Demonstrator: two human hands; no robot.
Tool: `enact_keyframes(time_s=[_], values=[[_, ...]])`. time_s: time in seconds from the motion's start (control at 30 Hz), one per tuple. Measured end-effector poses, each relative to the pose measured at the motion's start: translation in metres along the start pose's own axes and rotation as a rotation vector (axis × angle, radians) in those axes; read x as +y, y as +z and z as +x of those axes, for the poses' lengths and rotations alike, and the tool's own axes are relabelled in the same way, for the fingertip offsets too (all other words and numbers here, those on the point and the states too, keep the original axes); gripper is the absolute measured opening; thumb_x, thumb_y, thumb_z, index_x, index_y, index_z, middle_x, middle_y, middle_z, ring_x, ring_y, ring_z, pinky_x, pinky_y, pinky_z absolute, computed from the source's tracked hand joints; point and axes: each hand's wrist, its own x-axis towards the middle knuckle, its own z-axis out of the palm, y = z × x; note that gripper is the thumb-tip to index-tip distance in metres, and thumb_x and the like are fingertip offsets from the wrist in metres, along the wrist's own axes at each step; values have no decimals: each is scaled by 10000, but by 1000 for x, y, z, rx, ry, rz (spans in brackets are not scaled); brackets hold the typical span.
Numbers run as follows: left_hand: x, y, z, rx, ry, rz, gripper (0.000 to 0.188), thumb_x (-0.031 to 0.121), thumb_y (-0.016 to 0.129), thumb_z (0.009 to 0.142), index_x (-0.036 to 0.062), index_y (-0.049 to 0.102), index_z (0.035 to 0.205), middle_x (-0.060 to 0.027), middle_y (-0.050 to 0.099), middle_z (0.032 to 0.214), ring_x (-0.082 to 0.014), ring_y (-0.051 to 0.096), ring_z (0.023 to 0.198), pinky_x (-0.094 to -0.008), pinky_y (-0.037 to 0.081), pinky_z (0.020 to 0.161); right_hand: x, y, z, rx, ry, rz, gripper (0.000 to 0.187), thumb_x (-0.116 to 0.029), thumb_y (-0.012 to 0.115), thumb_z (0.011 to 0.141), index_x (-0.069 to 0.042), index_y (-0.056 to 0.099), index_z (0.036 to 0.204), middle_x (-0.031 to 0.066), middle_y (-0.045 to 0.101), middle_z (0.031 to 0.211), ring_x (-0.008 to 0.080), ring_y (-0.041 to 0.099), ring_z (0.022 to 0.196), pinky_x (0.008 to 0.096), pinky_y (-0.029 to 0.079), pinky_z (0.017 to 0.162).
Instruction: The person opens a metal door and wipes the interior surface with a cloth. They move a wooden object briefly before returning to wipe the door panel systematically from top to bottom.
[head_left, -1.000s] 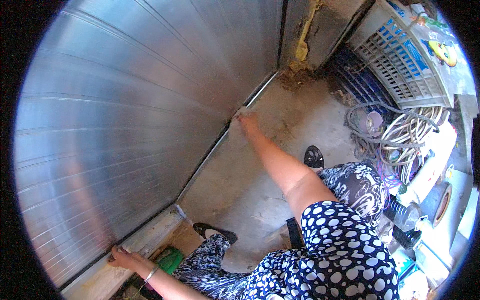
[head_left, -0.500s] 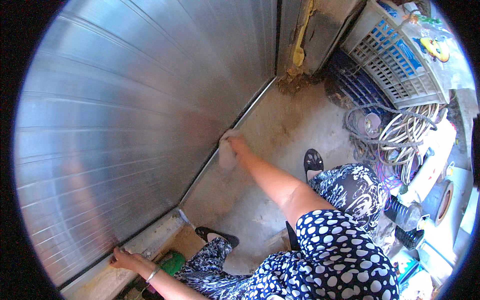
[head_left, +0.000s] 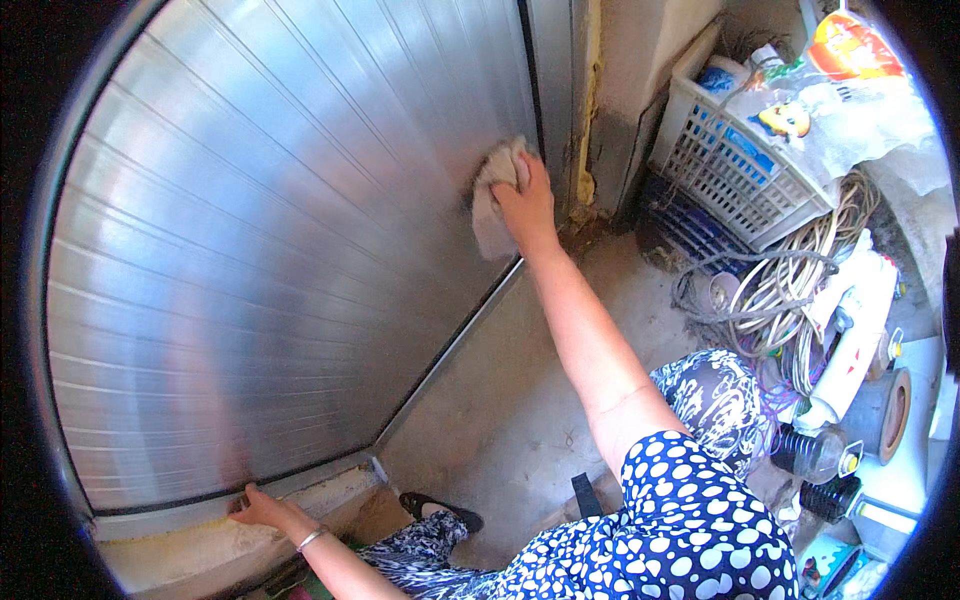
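Observation:
My right hand [head_left: 527,203] presses a pale cloth [head_left: 493,195] against the ribbed metal shutter [head_left: 280,260], near its right edge and well above the floor. The arm stretches up from a blue sleeve with white dots. My left hand [head_left: 262,507] rests low on the shutter's bottom rail by the concrete sill [head_left: 230,540], fingers spread on it, with a bracelet at the wrist.
A white plastic crate [head_left: 735,165] with bags leans at the right wall. Coiled hoses and cables [head_left: 770,300], bottles and a clay pot lie below it. Bare concrete floor [head_left: 500,400] runs along the shutter. A black shoe [head_left: 440,510] shows near my knees.
My right hand has lifted from the floor-level rail up onto the shutter face, the cloth with it. The view has tilted upward. My left hand stays on the bottom rail.

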Motion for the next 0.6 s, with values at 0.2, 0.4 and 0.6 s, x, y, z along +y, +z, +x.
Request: enact_keyframes(time_s=[0.2, 0.4, 0.6], values=[[16, -1, -11, -22, 66, 3, 387, -73, 509, 735, -25, 403, 1104, -154, 469, 1081, -247, 464, 947, -347, 374, 882, -207, 12, 115, 14, -824, 73, 473, -8, 619, 680, 2, 524, 1143, 203, 499, 1165, 361, 471, 1120, 365, 399, 943], [3, -5, -2, -82, 89, -11, 407, -77, 487, 737, -18, 394, 1129, -155, 436, 1135, -254, 437, 1011, -325, 336, 914, -272, 21, 154, 295, -1118, 131, 196, -69, 528, 838, 40, 512, 1001, 270, 551, 958, 427, 529, 912, 477, 411, 827], [26, -3, -16, -39, 42, 38, 367, -76, 477, 743, 4, 393, 1091, -146, 434, 1121, -235, 431, 984, -319, 346, 885, -139, 15, 112, 198, -822, 109, 501, 69, 580, 657, -78, 526, 1134, 191, 516, 1088, 388, 445, 1064, 440, 368, 937]])
